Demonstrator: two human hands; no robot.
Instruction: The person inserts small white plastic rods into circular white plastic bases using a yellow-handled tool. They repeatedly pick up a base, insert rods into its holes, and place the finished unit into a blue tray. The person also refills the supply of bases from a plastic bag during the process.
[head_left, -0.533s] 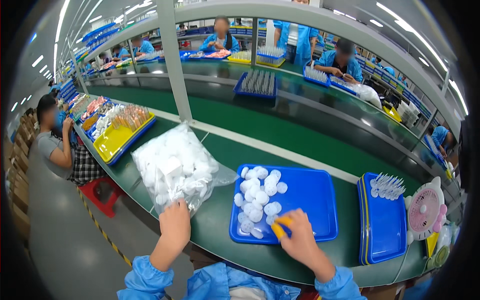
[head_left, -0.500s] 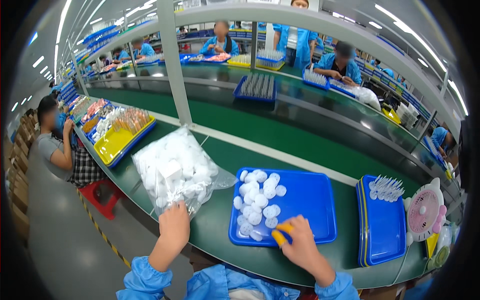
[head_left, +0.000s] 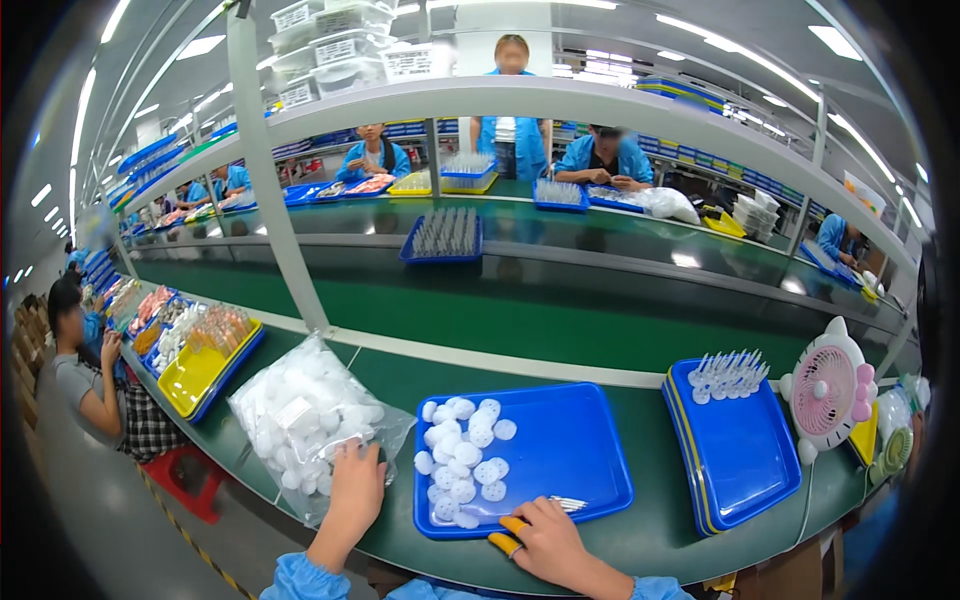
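A clear plastic bag (head_left: 285,405) full of round white pieces lies left of a blue tray (head_left: 575,430). My left hand (head_left: 355,490) rests on the bag's near side, fingers apart against the plastic. Inside the tray, a cluster of small white discs (head_left: 462,453) with dark dots fills the left part. My right hand (head_left: 545,542) lies over the tray's near edge, its fingers spread and two of them in yellow finger cots. Several thin white sticks (head_left: 568,504) show just beyond its fingertips; I cannot tell whether the hand touches them.
Right of the tray stand stacked blue and yellow trays (head_left: 735,450), with white spiky pieces (head_left: 728,375) on top. A pink and white fan (head_left: 828,390) is farther right. At left, a yellow tray (head_left: 195,378) lies beside a seated person (head_left: 85,360). A metal post (head_left: 270,180) rises behind the bag.
The view has tilted up and shifted right. My left hand has loosened from the bag's gathered mouth and spread its fingers. My right hand has drawn back toward the tray's near edge, and the sticks now show.
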